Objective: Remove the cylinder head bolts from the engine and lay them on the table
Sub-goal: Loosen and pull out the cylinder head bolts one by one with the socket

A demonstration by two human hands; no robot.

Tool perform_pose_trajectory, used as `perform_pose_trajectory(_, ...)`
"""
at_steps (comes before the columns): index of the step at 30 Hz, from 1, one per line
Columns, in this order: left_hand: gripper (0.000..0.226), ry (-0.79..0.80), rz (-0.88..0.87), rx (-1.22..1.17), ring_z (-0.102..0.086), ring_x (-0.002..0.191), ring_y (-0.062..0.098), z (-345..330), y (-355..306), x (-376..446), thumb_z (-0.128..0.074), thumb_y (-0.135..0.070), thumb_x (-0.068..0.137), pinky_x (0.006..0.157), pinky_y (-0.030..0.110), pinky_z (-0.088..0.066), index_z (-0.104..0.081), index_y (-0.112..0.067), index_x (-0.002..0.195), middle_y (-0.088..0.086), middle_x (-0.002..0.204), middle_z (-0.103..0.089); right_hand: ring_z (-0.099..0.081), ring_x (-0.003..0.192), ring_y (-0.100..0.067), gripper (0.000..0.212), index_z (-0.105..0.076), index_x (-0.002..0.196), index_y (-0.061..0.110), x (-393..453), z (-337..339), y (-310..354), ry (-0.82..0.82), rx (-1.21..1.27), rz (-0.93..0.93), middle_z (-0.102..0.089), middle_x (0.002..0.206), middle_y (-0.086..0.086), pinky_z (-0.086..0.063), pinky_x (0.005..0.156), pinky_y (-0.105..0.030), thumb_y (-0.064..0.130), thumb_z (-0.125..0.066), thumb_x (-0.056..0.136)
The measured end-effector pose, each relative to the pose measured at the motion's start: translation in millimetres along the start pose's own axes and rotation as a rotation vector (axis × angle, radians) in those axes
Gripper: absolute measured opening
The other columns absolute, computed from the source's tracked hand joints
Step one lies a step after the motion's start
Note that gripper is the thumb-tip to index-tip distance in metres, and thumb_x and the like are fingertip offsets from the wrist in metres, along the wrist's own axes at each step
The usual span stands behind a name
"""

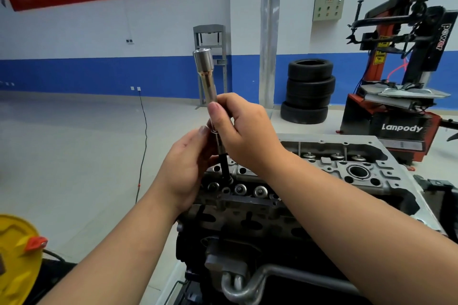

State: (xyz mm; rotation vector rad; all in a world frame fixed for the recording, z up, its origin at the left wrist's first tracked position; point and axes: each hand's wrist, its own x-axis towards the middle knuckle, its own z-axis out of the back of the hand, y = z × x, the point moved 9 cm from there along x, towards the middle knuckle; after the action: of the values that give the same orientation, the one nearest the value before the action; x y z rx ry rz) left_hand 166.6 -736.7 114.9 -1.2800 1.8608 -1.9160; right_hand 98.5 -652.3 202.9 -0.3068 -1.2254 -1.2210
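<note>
A long silver socket extension [207, 77] stands nearly upright over the engine's cylinder head [347, 171]. Below it a dark bolt shank [225, 166] runs down into a hole in the head. My right hand [243, 131] grips the extension's lower part from the right. My left hand [188, 171] holds the same tool just below, thumb up against it. Valve spring retainers [260, 190] line the head's near edge.
A red and black tyre changer [401, 96] stands at the back right, with a stack of tyres [308, 91] beside it. A grey press frame [210, 57] is behind the tool. A yellow object [17, 255] sits at lower left. A black cable [142, 156] runs across the floor.
</note>
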Motion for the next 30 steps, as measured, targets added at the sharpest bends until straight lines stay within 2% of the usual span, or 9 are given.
perform_pose_trajectory(4, 0.036, -0.032, -0.019, 0.065, -0.074, 0.090, 0.017, 3, -1, -1, -0.057, -0.042, 0.095, 0.081, 0.033, -0.058, -0.071, -0.012, 0.109, 0.006, 0.096, -0.078, -0.056, 0.058, -0.009, 0.024, -0.060, 0.110, 0.010, -1, 4, 3, -0.022, 0.062, 0.010, -0.064, 0.070, -0.001, -0.047, 0.057, -0.028, 0.030, -0.055, 0.098)
perform_pose_trajectory(7, 0.044, -0.061, -0.036, 0.097, -0.071, 0.094, 0.024, 3, -3, -2, -0.064, -0.045, 0.092, 0.092, 0.050, -0.053, -0.070, -0.009, 0.117, 0.012, 0.103, -0.077, -0.057, 0.063, -0.021, 0.022, -0.060, 0.096, 0.008, 0, 7, 5, -0.044, 0.064, 0.036, -0.061, 0.070, -0.005, -0.048, 0.060, -0.039, 0.029, -0.064, 0.095)
perform_pose_trajectory(11, 0.031, 0.004, 0.006, 0.092, -0.074, 0.094, 0.017, -1, 3, -1, -0.057, -0.046, 0.099, 0.083, 0.030, -0.058, -0.077, -0.022, 0.104, 0.003, 0.100, -0.078, -0.060, 0.067, -0.017, 0.024, -0.061, 0.098, 0.008, 1, -2, -4, 0.047, 0.076, -0.055, -0.064, 0.073, -0.002, -0.049, 0.064, -0.041, 0.030, -0.052, 0.103)
perform_pose_trajectory(14, 0.028, 0.038, 0.013, 0.050, -0.076, 0.093, 0.015, -2, 4, -2, -0.055, -0.038, 0.102, 0.080, 0.025, -0.059, -0.074, -0.018, 0.107, 0.002, 0.099, -0.080, -0.063, 0.069, -0.013, 0.021, -0.057, 0.105, 0.009, 1, -5, -4, 0.090, 0.072, -0.066, -0.068, 0.076, 0.004, -0.051, 0.065, -0.035, 0.027, -0.046, 0.106)
perform_pose_trajectory(18, 0.038, 0.018, -0.014, 0.044, -0.073, 0.093, 0.018, -1, -2, -4, -0.063, -0.037, 0.088, 0.086, 0.036, -0.058, -0.070, -0.012, 0.117, 0.006, 0.102, -0.078, -0.065, 0.068, -0.007, 0.020, -0.053, 0.118, 0.014, -1, -5, 1, 0.097, 0.138, -0.044, -0.070, 0.083, 0.002, -0.054, 0.065, -0.034, 0.026, -0.054, 0.102)
perform_pose_trajectory(21, 0.048, -0.030, -0.027, 0.062, -0.072, 0.094, 0.023, 0, -4, -4, -0.071, -0.036, 0.084, 0.093, 0.046, -0.055, -0.068, -0.004, 0.121, 0.019, 0.108, -0.075, -0.060, 0.062, -0.016, 0.026, -0.059, 0.112, 0.009, -1, 4, 4, 0.000, 0.123, -0.008, -0.066, 0.078, -0.002, -0.052, 0.061, -0.040, 0.026, -0.067, 0.095)
perform_pose_trajectory(24, 0.025, -0.004, -0.016, 0.098, -0.074, 0.092, 0.016, -2, 0, -1, -0.065, -0.038, 0.096, 0.087, 0.037, -0.057, -0.077, -0.020, 0.109, 0.006, 0.098, -0.078, -0.068, 0.075, -0.021, 0.018, -0.062, 0.109, 0.007, 1, 4, 2, 0.000, 0.098, -0.021, -0.069, 0.081, -0.003, -0.054, 0.070, -0.045, 0.022, -0.060, 0.100)
perform_pose_trajectory(26, 0.027, 0.048, 0.006, 0.110, -0.075, 0.097, 0.013, -7, 3, -1, -0.054, -0.041, 0.103, 0.088, 0.031, -0.059, -0.080, -0.033, 0.103, -0.001, 0.100, -0.079, -0.070, 0.084, -0.012, 0.019, -0.061, 0.115, 0.008, 1, 0, -1, 0.036, 0.083, -0.040, -0.074, 0.088, 0.000, -0.055, 0.075, -0.042, 0.021, -0.052, 0.103)
perform_pose_trajectory(30, 0.025, 0.050, -0.001, 0.098, -0.074, 0.097, 0.016, -7, 0, -3, -0.058, -0.038, 0.100, 0.090, 0.036, -0.058, -0.079, -0.027, 0.107, 0.003, 0.102, -0.078, -0.070, 0.087, -0.011, 0.036, -0.049, 0.137, 0.010, -1, -1, 2, 0.045, 0.093, -0.019, -0.073, 0.091, 0.004, -0.056, 0.078, -0.040, 0.022, -0.051, 0.103)
